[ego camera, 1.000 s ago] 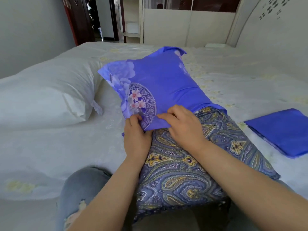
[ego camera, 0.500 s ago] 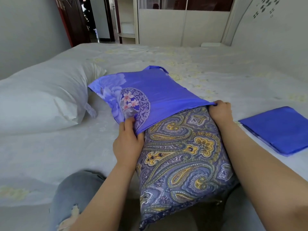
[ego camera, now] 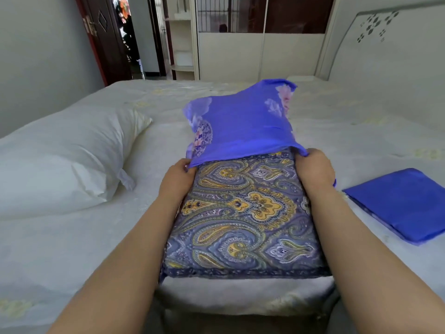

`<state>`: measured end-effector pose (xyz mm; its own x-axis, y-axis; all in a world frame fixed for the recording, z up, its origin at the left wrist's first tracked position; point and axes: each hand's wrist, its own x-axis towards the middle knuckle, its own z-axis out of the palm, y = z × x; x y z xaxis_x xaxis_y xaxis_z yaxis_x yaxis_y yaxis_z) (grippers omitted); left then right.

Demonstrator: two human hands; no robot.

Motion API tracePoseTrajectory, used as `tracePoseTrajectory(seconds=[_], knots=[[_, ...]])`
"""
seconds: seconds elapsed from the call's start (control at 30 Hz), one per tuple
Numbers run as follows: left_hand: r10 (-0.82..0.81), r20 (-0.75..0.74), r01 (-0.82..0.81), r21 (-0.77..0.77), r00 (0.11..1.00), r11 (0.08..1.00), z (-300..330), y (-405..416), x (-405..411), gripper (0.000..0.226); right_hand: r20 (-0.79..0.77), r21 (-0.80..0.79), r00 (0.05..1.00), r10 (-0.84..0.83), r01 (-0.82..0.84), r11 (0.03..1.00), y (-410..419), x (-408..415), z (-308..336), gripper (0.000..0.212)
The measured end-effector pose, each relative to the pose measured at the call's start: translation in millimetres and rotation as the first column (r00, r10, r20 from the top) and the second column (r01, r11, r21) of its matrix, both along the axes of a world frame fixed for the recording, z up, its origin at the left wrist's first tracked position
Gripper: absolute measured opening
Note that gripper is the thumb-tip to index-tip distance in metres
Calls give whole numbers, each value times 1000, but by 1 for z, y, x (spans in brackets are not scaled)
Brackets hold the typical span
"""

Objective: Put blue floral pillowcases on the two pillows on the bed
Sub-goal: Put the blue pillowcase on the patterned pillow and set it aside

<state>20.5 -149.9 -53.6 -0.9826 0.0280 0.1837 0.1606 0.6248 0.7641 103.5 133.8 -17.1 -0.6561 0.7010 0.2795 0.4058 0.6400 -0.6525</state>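
A paisley-patterned pillow (ego camera: 243,218) lies lengthwise in front of me at the bed's near edge. A blue floral pillowcase (ego camera: 243,126) covers its far end, roughly the top third. My left hand (ego camera: 177,180) grips the pillowcase's open hem at the pillow's left side. My right hand (ego camera: 315,172) grips the hem at the right side. A white pillow (ego camera: 62,155) lies bare on the left of the bed. A second blue pillowcase (ego camera: 399,203) lies folded flat on the right.
The bed (ego camera: 72,249) has a pale sheet with faint yellow flowers. A white headboard (ego camera: 385,44) stands at the right. Beyond the bed are a wardrobe (ego camera: 240,51) and an open dark red door (ego camera: 103,37).
The pillow has turned square to me and lies flatter. My right hand has settled on the hem's right corner, my left on the left corner. My view has shifted up.
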Motion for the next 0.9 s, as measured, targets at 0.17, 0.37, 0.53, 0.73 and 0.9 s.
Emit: tracePoseTrajectory(seconds=[0.17, 0.37, 0.53, 0.73, 0.9], knots=[[-59, -435, -167, -464, 898, 870, 32, 40, -9, 28, -12, 405, 1000, -1, 6, 914, -2, -11, -16, 34], [-449, -490, 47, -636, 747, 770, 57, 95, 1, 30, -380, 406, 860, 341, -176, 897, -14, -11, -24, 29], [-506, -723, -83, -607, 470, 790, 57, 113, 23, 20, -440, 521, 796, 416, -151, 840, -20, 0, -30, 30], [-203, -773, -165, -369, 601, 915, 26, 68, 23, 23, -192, 415, 962, 193, -98, 904, 0, 14, -49, 34], [264, -514, -259, 83, 816, 962, -14, 22, 38, 31, -117, 242, 992, -50, 78, 967, 21, 18, -62, 33]])
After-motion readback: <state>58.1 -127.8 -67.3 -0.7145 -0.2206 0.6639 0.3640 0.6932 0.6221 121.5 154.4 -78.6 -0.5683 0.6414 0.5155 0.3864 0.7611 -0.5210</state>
